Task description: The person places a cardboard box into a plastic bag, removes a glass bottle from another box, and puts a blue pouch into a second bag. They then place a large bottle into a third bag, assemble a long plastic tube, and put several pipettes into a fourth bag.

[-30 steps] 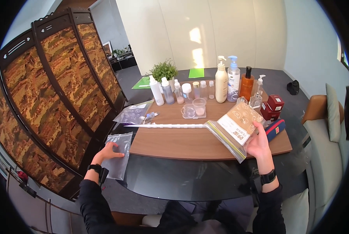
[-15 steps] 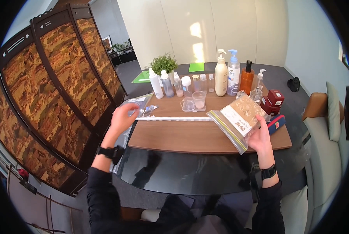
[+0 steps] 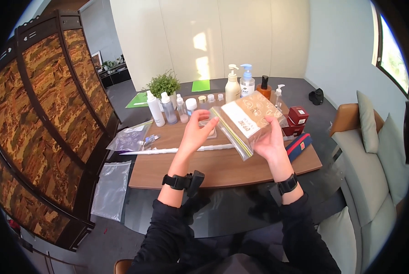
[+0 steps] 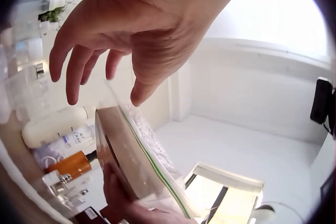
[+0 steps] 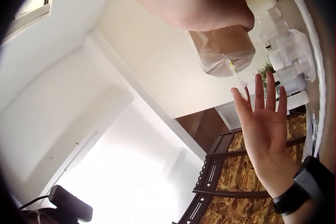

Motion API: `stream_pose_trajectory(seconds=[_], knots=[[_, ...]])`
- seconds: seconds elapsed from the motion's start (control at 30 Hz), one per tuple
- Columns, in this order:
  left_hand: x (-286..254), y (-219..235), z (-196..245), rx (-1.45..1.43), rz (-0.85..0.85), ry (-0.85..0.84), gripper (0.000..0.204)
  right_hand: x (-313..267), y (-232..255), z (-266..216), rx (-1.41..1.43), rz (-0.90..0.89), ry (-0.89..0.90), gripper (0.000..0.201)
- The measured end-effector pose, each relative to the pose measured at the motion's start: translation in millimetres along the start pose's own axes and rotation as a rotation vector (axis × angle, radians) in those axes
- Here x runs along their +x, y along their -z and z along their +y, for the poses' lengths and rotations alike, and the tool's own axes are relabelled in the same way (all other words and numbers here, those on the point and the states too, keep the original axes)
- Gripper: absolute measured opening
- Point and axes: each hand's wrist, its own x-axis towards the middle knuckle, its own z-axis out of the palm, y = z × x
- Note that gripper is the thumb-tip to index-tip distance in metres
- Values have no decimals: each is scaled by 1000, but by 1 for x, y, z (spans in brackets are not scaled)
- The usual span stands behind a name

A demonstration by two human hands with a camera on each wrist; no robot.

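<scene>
My right hand (image 3: 270,139) grips a clear zip bag (image 3: 233,135) with a brown printed box (image 3: 254,109) inside, raised over the wooden board. A white label shows on the box, and a yellow-green zip strip runs along the bag's left edge. My left hand (image 3: 196,132) is by that edge, its fingers spread and loosely bent. In the left wrist view the thumb of the left hand (image 4: 152,35) points down at the bag's top corner. The right wrist view shows the left hand (image 5: 266,132) with its palm turned toward the bag (image 5: 223,58).
Bottles (image 3: 155,109) and pump dispensers (image 3: 232,89) stand along the back of the wooden board (image 3: 204,171). Dark red boxes (image 3: 297,116) and a navy pouch (image 3: 299,146) sit at the right. An empty clear bag (image 3: 110,189) lies at the left, below another bag (image 3: 129,138).
My left hand has left the clear bag at the left, risen, and come across to the zip strip. The right hand keeps its hold on the bagged box. The head view has turned right.
</scene>
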Motion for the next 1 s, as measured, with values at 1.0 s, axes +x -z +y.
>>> stream_pose_trajectory(seconds=[1.0], knots=[[-20, 11, 67, -428, -227, 118, 22, 0, 40, 20, -637, -145, -375, 79]])
